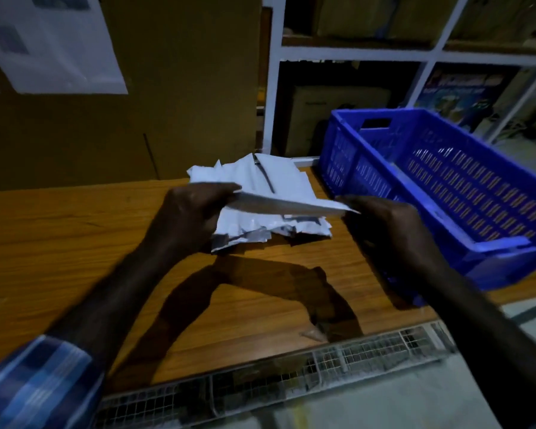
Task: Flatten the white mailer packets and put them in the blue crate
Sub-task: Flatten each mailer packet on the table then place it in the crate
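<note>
A white mailer packet (287, 205) is held edge-on above the wooden table, stretched flat between both hands. My left hand (192, 212) grips its left end and my right hand (384, 221) pinches its right end. Beneath it lies a crumpled pile of white mailer packets (260, 178) on the table. The blue crate (446, 184) stands to the right, right beside my right hand; its slotted floor shows and I cannot tell whether anything lies in it.
The wooden table (75, 243) has bare surface to the left and in front of the pile. A cardboard wall with a white sheet (59, 41) stands behind. White shelving (353, 54) with boxes is at the back right. A wire mesh panel (291, 373) runs along the table's near edge.
</note>
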A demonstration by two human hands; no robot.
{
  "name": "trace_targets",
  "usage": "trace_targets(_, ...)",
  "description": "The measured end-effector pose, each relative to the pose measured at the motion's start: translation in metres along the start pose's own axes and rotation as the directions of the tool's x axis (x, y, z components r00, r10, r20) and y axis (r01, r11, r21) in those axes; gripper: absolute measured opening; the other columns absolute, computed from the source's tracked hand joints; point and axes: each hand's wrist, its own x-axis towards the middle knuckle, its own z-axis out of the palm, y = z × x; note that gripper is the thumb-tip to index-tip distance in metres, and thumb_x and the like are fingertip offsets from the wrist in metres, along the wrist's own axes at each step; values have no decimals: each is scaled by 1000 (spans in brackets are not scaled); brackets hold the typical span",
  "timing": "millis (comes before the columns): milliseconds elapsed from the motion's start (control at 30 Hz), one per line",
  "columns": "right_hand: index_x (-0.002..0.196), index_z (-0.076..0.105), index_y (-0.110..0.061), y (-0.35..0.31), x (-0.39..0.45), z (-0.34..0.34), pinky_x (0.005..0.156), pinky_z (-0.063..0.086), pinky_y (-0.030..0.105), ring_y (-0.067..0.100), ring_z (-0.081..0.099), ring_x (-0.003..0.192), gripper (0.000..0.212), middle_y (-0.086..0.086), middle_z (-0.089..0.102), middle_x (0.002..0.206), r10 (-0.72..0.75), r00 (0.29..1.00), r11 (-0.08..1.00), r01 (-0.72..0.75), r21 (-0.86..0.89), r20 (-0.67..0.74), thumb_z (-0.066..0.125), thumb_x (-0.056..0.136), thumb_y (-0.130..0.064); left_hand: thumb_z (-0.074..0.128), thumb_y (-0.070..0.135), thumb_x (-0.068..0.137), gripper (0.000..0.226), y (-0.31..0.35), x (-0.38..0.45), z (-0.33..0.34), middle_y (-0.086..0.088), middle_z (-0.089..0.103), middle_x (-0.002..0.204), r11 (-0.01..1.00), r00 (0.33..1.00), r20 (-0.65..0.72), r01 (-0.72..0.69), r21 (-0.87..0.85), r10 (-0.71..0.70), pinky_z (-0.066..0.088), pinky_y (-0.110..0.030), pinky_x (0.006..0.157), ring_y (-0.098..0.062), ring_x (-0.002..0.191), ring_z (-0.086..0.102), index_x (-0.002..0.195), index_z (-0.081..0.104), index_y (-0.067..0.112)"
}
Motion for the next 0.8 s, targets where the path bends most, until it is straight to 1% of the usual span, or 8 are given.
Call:
trace_targets(167, 123, 68, -11, 41, 8, -51, 73, 58, 42, 34, 72, 84, 52, 14, 73, 106, -51, 985, 991, 31, -127, -162, 70, 75, 9, 67, -9, 78, 28, 31, 84, 4, -15, 73, 81, 979, 973, -111, -194, 67, 200, 32, -20, 59, -23, 67, 64, 102, 74, 3)
trace_targets(267, 123, 68, -13, 75, 4, -77, 72, 55, 35, 31, 72, 84, 54, 10, 74, 104, -40, 968, 988, 1, -156, -249, 71, 75, 10, 68, -14, 74, 33, 56, 133, 23, -14, 74, 83, 968, 960, -127, -247, 36, 249, 34, -15, 63, -20, 70, 64, 102, 73, 2)
trace_targets(367, 119, 69, -8, 109, -4, -99, 64, 55, 38, 35, 71, 77, 55, 15, 75, 94, -54, 953, 979, -9, -205, -298, 72, 69, 12, 67, -12, 75, 35, 79, 177, 55, -11, 75, 92, 975, 969, -117, -221, -10, 219, 47, -22, 70, -23, 80, 70, 104, 73, 5)
trace_targets(467, 116, 70, -6, 144, -12, -112, 56, 52, 34, 36, 69, 67, 54, 17, 74, 85, -31, 946, 973, -45, -226, -321, 75, 66, 12, 69, -9, 73, 33, 99, 215, 94, -11, 75, 93, 976, 973, -109, -211, -49, 205, 48, -21, 75, -23, 84, 72, 102, 75, 5)
trace_targets(533, 116, 70, -7, 167, -18, -114, 53, 49, 31, 35, 68, 63, 54, 17, 73, 80, -2, 955, 976, -62, -208, -298, 75, 65, 11, 67, 2, 77, 26, 108, 237, 121, -12, 75, 92, 977, 975, -84, -211, -37, 207, 49, -22, 75, -24, 83, 72, 101, 76, 6)
trace_targets(600, 121, 68, -9, 186, -23, -113, 54, 48, 32, 37, 68, 66, 52, 17, 72, 78, 48, 971, 980, -92, -179, -232, 72, 71, 6, 56, 17, 80, 32, 114, 255, 146, -12, 75, 93, 984, 984, -14, -179, -24, 179, 55, -30, 75, -27, 84, 72, 102, 76, 8)
trace_targets(700, 133, 61, -16, 207, -25, -108, 59, 50, 39, 43, 67, 73, 55, 21, 72, 83, 144, 983, 974, -162, -159, -117, 65, 80, 0, 57, 5, 78, 30, 118, 275, 179, -16, 75, 95, 986, 980, 102, -166, -28, 168, 58, -39, 72, -29, 85, 72, 102, 76, 6)
trace_targets(800, 144, 46, -29, 222, -18, -92, 64, 46, 40, 44, 64, 86, 61, 21, 71, 94, 213, 974, 962, -197, -188, 72, 55, 87, -9, 62, -10, 77, 34, 114, 293, 212, -18, 74, 97, 990, 964, 231, -137, 16, 130, 51, -30, 73, -30, 88, 70, 103, 76, 7)
